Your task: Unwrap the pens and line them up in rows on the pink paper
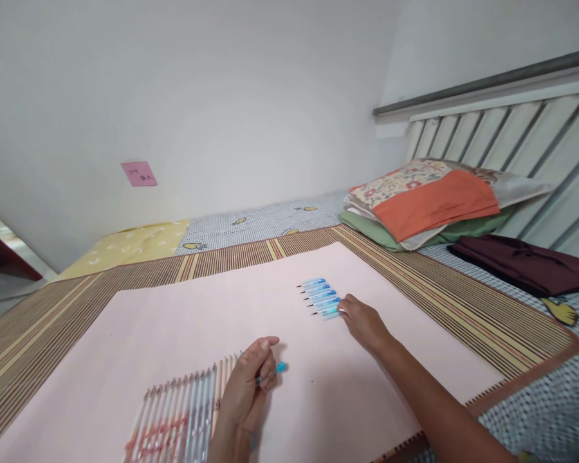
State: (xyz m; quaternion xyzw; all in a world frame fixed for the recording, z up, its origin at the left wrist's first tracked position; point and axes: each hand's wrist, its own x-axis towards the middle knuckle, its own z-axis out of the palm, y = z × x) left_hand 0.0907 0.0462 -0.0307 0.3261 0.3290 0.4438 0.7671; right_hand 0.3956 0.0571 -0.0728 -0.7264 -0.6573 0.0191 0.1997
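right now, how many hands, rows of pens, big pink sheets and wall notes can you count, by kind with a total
Hands: 2 (left hand, right hand)
Pen rows: 2 (blue row, nearer row)
Big pink sheets: 1 (pale sheet)
Wall notes: 1 (pink note)
Total: 6

Left hand (244, 379) and right hand (367, 323) bare; slender fingers (270, 340); right forearm (427, 389) bare, tapering to wrist (387, 345).

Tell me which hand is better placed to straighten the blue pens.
The right hand, I'd judge: it is right at the blue pens, while the left hand is farther off, beside the pale pens.
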